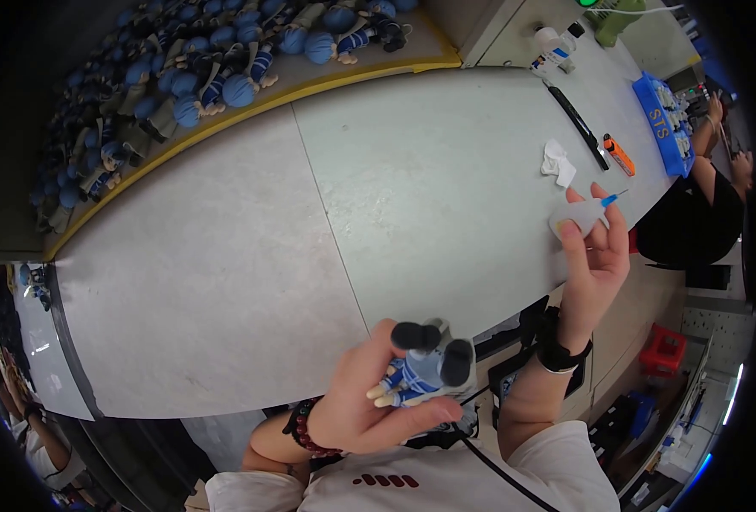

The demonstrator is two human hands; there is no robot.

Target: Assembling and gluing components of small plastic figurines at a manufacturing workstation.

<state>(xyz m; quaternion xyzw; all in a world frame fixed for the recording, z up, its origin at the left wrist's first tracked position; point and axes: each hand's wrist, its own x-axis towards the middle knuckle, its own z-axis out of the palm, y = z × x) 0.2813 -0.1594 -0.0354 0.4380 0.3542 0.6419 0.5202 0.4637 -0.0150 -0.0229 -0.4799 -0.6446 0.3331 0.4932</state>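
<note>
Near the table's front edge, my left hand (354, 397) is closed around a figurine (425, 373) in blue and grey clothes. The figurine's dark soles point up toward me, and its head is hidden from view. Farther right, my right hand (598, 269) pinches a small whitish squeeze bottle (572, 219) between thumb and fingers. A blue needle tip (610, 200) sticks out of the bottle, pointing up and to the right. The two hands are well apart, and the needle touches nothing. A crumpled white tissue (557, 164) lies just beyond my right hand.
Many blue-haired figurines (240, 90) crowd a yellow-edged shelf (335, 83) at the far left. A black pen-like tool (578, 125), an orange utility-knife-like object (619, 155), a blue parts bin (664, 128) and bottles (554, 53) stand or lie at the right. Another person (694, 213) sits beyond.
</note>
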